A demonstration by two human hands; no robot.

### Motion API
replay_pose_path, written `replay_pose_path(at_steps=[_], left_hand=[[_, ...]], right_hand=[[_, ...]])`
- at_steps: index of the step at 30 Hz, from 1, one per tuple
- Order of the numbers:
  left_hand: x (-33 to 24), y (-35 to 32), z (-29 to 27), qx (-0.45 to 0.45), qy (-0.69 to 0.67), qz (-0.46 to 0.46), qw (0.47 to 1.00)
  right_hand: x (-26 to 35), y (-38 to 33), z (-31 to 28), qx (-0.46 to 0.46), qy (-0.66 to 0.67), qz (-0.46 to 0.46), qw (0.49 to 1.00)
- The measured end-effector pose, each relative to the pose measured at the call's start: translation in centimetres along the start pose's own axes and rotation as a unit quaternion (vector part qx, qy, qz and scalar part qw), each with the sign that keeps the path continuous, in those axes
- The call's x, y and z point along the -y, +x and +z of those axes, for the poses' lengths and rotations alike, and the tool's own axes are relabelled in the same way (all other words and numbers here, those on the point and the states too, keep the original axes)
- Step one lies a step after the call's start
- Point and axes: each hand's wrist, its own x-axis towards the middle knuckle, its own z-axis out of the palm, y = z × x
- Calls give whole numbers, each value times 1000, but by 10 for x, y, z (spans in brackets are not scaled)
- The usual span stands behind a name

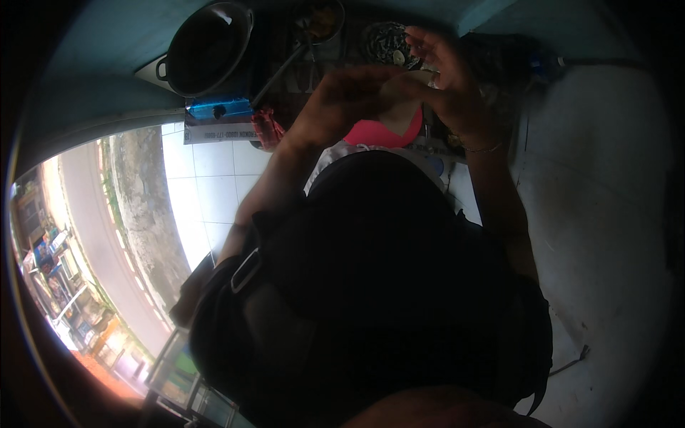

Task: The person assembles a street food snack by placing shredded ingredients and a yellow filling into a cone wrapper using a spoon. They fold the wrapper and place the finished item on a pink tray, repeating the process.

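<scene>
My left hand is at the upper middle, its fingers wrapped around the edge of a pale, thin, floppy sheet; shadow hides what it is made of. To its right, my right hand is raised with fingers stretched upward and apart. Its thumb reaches across toward the pale sheet and seems to touch it. Below both hands is a bright pink, rounded surface, partly covered by the sheet and the left wrist. A dark plate or tray with a black-and-white pattern lies just beyond the fingers.
A large dark wok stands at the far left, above a blue-fronted box. A pan of food with a long handle or utensil sits beside it. Red crumpled packaging lies near my left forearm. White floor tiles and a bright doorway are left.
</scene>
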Motion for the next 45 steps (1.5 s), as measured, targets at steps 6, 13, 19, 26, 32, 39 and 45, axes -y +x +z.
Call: replay_pose_path(at_steps=[6,13,19,26,32,39,45], left_hand=[[0,1,-4,-17,62,-10,998],[-7,-1,-11,-49,61,-31,996],[8,4,-14,-19,151,42,987],[17,3,-7,-61,-16,-40,997],[12,0,-7,-60,22,-41,997],[5,-5,-10,-62,-2,-67,996],[5,-11,-19,-64,-7,-66,996]], right_hand=[[10,-5,-1,-14,8,44,999],[19,-10,-11,-68,-161,-25,984],[24,-11,1,-42,-311,-200,928],[11,-5,16,-57,-309,-197,929],[13,-4,15,-70,-311,-251,914],[18,-6,20,-70,-282,-207,934],[18,-1,31,-88,-279,-213,932]])
